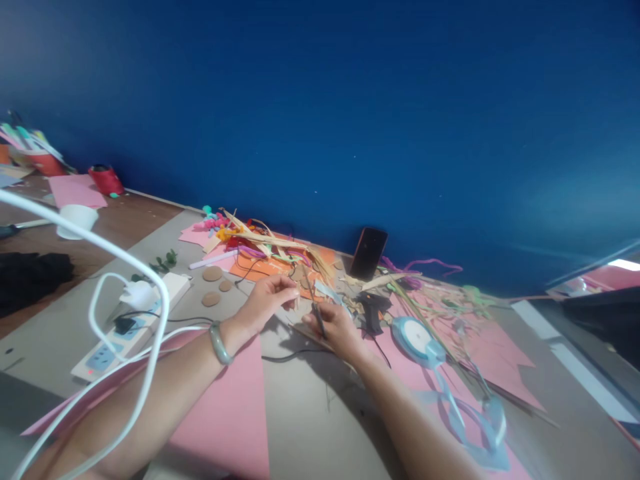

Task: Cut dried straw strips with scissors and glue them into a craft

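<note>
My left hand (273,298), with a jade-coloured bangle (221,344) on the wrist, is raised over the middle of the table. Its thumb and fingertips are pressed together on something small and pale that I cannot make out. Close by on the right, my right hand (336,328) is closed around a pair of scissors (318,320) with dark handles. The thin blades point up and away, near the left fingertips. Behind both hands lie orange paper (257,267) and a heap of straw-coloured strips (273,239).
A white power strip (173,291) with plugs and a looping white cable (161,313) occupies the left side. Cardboard discs (212,273) lie near it. A phone (369,253) leans on the blue wall. Pale blue ribbon (415,337) and pink paper (493,350) are on the right.
</note>
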